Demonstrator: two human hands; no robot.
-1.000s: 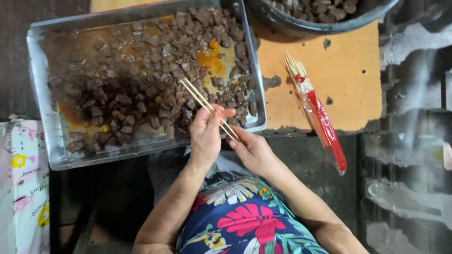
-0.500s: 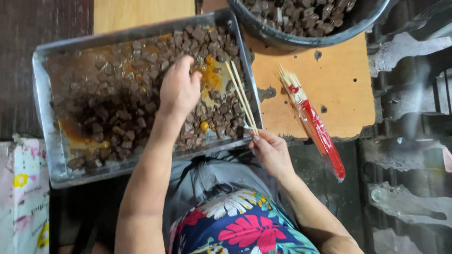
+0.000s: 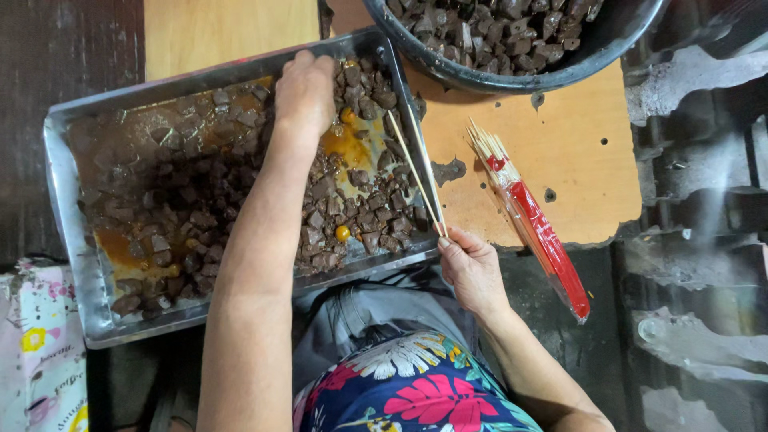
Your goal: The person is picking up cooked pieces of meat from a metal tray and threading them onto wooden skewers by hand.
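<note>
A metal tray (image 3: 62, 210) holds several dark brown meat pieces (image 3: 200, 200) in orange-brown sauce. My left hand (image 3: 305, 90) reaches across to the tray's far edge, palm down, fingers curled into the meat. What the fingers grip is hidden. My right hand (image 3: 470, 266) sits at the tray's near right corner, pinching two thin bamboo skewers (image 3: 416, 172). The skewers point away from me over the tray's right side and carry nothing.
A red-and-clear packet of skewers (image 3: 536, 228) lies on the wooden board (image 3: 576, 160) to the right. A dark round bowl (image 3: 512, 76) of more meat pieces stands at the top. A patterned cloth (image 3: 32, 352) is at bottom left.
My left hand let go of the skewers and reached farther across the tray to its far edge. My right hand stayed at the near right corner holding the skewers.
</note>
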